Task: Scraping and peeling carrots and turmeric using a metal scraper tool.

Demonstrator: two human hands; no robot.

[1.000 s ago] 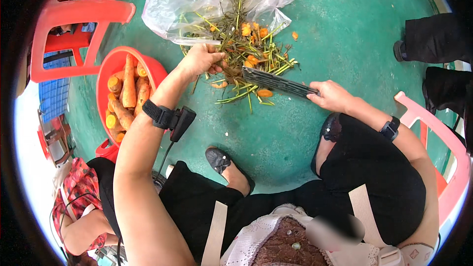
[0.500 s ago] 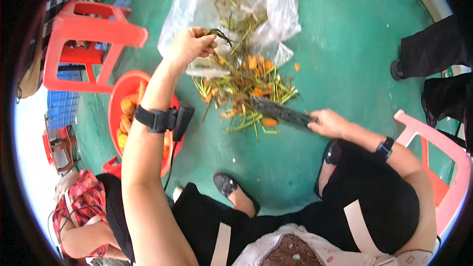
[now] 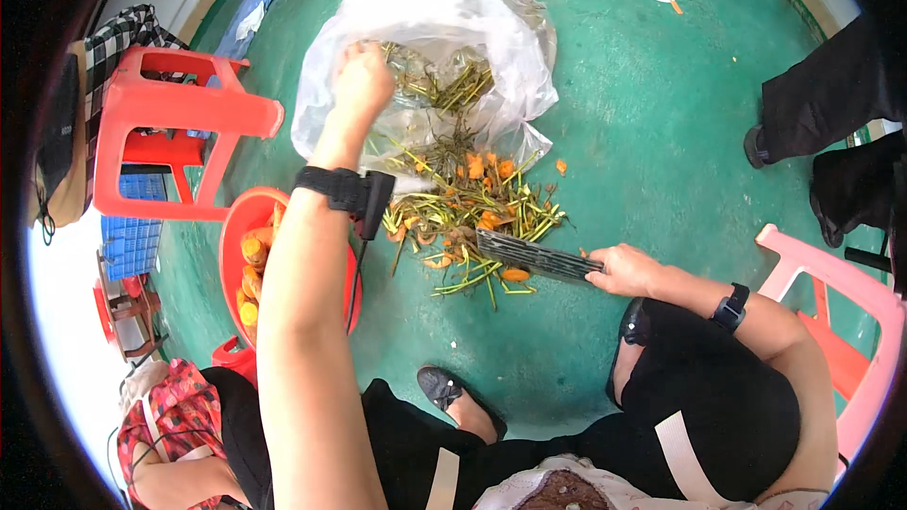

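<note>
My left hand (image 3: 364,85) is over the near left part of a clear plastic bag (image 3: 416,5), fingers curled; what they hold, if anything, is hidden. Green stems (image 3: 458,90) lie inside the bag. My right hand (image 3: 625,270) grips one end of a flat black ridged strip (image 3: 539,257), whose far end touches a pile of cut stems (image 3: 444,203). Mixed into that pile are orange vegetable pieces (image 3: 489,220) that look like carrot ends.
At left stands a red basin (image 3: 230,236) of orange carrots (image 3: 253,250), beside a red stool (image 3: 194,113). A pink stool (image 3: 831,269) is at right, near another person's dark trouser legs (image 3: 812,94). Someone in a red patterned garment (image 3: 179,406) is at lower left.
My left hand has moved up and over the bag; the dark green stems it pinched no longer show. My right hand keeps its grip on the strip, which looks slightly lower in view.
</note>
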